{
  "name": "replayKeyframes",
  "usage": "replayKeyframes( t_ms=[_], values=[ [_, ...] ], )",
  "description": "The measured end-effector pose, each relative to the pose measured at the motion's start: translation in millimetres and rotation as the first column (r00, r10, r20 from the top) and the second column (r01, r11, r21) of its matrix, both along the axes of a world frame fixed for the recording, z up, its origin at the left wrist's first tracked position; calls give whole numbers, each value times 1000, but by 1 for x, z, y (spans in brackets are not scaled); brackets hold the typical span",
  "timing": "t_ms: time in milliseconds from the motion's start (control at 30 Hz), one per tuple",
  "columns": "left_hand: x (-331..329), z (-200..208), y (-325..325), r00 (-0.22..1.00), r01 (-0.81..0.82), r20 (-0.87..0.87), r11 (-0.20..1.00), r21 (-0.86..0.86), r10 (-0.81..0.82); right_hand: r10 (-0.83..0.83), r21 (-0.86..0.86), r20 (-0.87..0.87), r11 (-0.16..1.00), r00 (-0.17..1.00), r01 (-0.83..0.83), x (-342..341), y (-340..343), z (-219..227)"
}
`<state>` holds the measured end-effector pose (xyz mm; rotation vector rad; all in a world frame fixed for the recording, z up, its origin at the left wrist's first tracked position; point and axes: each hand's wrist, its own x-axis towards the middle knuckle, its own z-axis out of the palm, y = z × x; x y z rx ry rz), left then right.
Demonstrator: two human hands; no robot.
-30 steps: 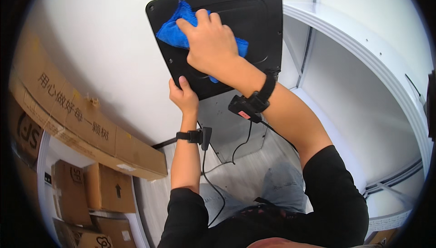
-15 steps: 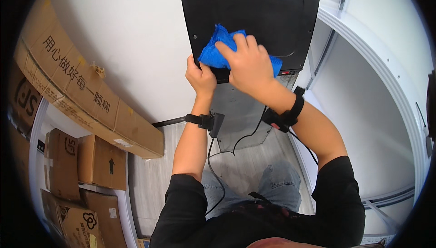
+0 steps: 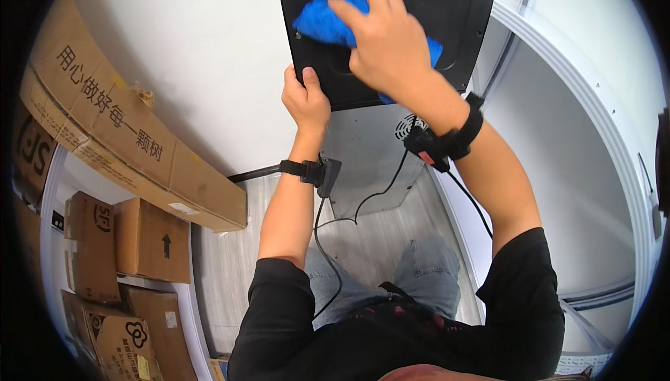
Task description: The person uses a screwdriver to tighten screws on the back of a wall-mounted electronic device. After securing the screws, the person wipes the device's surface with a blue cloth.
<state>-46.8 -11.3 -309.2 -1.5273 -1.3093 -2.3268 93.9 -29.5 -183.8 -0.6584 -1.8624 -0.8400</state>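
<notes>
A black panel [image 3: 447, 25] with rounded corners, screws and a raised rectangular outline fills the top middle, on the upper part of a tall grey metal cabinet [image 3: 363, 165]. My left hand [image 3: 306, 102] grips the panel's lower left edge, thumb on its face and fingers round the side. With my right hand [image 3: 394, 46] I press a blue cloth [image 3: 328, 15] against the panel; the cloth sticks out on both sides of the hand. What the fingertips do under the cloth is partly hidden. Black straps with small boxes sit on both wrists.
A long cardboard box [image 3: 132, 123] leans along the left wall, above shelves with several brown cartons [image 3: 153, 241]. To the right stands a white frame [image 3: 593, 102]. Black cables [image 3: 377, 196] hang between my arms and the cabinet, near a round vent grille [image 3: 410, 127].
My right hand and the blue cloth have moved up the panel. The left hand keeps its hold on the edge. The whole view has shifted slightly, and the vent grille now shows.
</notes>
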Motion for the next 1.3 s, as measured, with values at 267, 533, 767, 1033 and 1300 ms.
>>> replayKeyframes(
  t_ms=[267,533,767,1033,1300],
  values=[
    [1,-2,3,997,75,11,997,11,-75,2,-399,6,917,1000,1,7,-27,-76],
    [0,0,0,1000,20,-21,999,27,-19,-47,-396,-37,918,998,28,40,-22,-94],
    [0,-1,1,998,67,6,998,9,-67,6,-394,-33,919,999,-18,20,-26,-90],
    [-2,-4,6,993,117,25,992,43,-118,17,-428,-64,903,998,-43,14,-28,-99],
    [-6,-4,1,996,59,-59,998,-23,-61,-159,-483,-68,869,985,107,83,-25,-94]
  ],
)
